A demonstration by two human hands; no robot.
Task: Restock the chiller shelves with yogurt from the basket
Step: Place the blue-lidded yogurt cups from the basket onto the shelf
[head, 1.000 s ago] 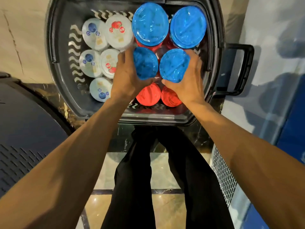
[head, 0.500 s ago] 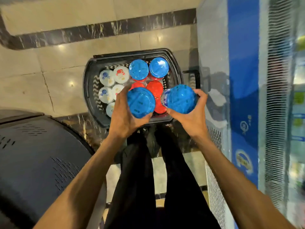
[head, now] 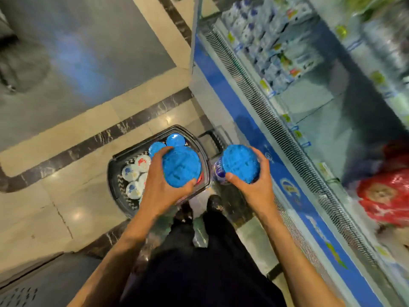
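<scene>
At the far lower left lies a dark panel (head: 22,293) with small perforations, too blurred to identify. Beside it the pale tiled floor (head: 66,207) is crossed by a dark marbled band (head: 110,134). The black basket (head: 111,171) stands on the floor just ahead of the person's shoes (head: 213,202). Its left side holds small white-lidded cups (head: 130,172) with blue or red prints, and its far end holds blue-lidded tubs (head: 175,139). A trace of red shows near the right wall, mostly hidden. The left hand (head: 159,191) grips one blue-lidded yogurt tub (head: 181,168) above the basket. Its fingers (head: 161,152) are curled round the far left edge of the lid and the thumb is hooked on the near edge. The basket's handle (head: 212,140) sticks out on the right, toward the chiller. The right hand (head: 254,193) holds a second yogurt tub (head: 240,162) in the air between the basket and the chiller's front. Here the thumb is pressed on the near left edge and the fingers are wrapped round the far right side; a purple and white label shows on the tub's wall. Black trousers (head: 199,262) fill the lower middle. To the right the open chiller (head: 254,129) runs diagonally, with a blue front strip and a ribbed grille (head: 276,129) along its lip. Its shelves (head: 309,96) carry rows of pale blue and white packs, blurred, with a bare stretch of shelf nearer the person. A red bagged item (head: 385,196) sits at the far right.
</scene>
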